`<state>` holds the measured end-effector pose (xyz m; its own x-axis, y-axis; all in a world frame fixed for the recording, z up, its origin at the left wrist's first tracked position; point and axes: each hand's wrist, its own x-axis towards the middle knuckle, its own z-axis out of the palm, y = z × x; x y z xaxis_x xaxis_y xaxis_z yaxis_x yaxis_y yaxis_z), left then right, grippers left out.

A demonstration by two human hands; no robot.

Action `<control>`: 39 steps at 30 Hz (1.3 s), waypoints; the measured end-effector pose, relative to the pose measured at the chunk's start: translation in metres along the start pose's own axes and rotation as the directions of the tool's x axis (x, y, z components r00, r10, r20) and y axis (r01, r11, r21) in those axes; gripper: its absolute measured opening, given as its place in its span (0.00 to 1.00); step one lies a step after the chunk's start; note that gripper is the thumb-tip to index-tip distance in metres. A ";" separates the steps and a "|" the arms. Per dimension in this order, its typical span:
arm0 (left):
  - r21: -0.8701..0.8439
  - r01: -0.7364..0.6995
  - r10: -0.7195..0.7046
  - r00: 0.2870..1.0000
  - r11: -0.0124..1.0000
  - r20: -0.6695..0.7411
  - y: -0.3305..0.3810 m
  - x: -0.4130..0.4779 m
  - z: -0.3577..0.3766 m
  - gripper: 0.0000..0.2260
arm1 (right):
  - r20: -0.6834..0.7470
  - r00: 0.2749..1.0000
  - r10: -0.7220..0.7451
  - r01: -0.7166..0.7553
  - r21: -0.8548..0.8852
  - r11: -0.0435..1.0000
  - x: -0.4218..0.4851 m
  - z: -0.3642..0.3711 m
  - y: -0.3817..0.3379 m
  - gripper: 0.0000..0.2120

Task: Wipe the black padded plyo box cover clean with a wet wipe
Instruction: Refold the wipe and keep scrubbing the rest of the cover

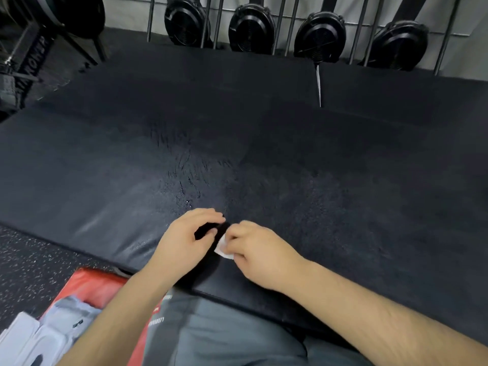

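Note:
The black padded plyo box cover [290, 159] fills most of the head view, with wet streaks shining near its middle. Near its front edge my right hand [258, 252] pinches a small folded white wet wipe [224, 249] between thumb and fingers. My left hand [190, 236] hovers just left of it, fingers curled towards the wipe's upper edge. I cannot tell whether those fingers touch the wipe. Most of the wipe is hidden under my right fingers.
Several black round fan-like units [250, 27] stand behind metal bars at the far edge. A red and grey box [92, 289] with white packets [34, 339] lies on the speckled floor [31, 262] at lower left. Dark gym equipment [23, 62] sits at upper left.

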<state>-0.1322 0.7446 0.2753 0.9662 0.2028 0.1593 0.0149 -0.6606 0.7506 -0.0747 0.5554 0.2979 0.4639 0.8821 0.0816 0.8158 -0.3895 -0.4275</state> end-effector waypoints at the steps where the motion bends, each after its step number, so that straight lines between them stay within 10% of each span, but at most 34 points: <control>1: 0.007 -0.007 0.007 1.000 1.000 0.019 -0.001 -0.002 -0.004 0.16 | -0.021 1.000 0.021 -0.021 0.010 1.000 0.003 0.000 0.005 0.10; 25: -0.005 -0.108 0.107 0.978 0.994 0.178 -0.026 -0.003 -0.008 0.19 | 0.031 0.987 -0.158 0.146 0.238 0.960 -0.017 0.007 -0.024 0.13; 39: -0.201 0.013 0.032 0.975 0.980 0.219 -0.028 0.000 -0.011 0.27 | 0.015 0.991 -0.133 0.131 0.095 0.987 0.003 0.023 -0.040 0.10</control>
<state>-0.1354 0.7711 0.2619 0.9991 0.0184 0.0386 -0.0243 -0.4993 0.8661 -0.1141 0.5803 0.2945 0.3459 0.9301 0.1240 0.8331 -0.2436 -0.4967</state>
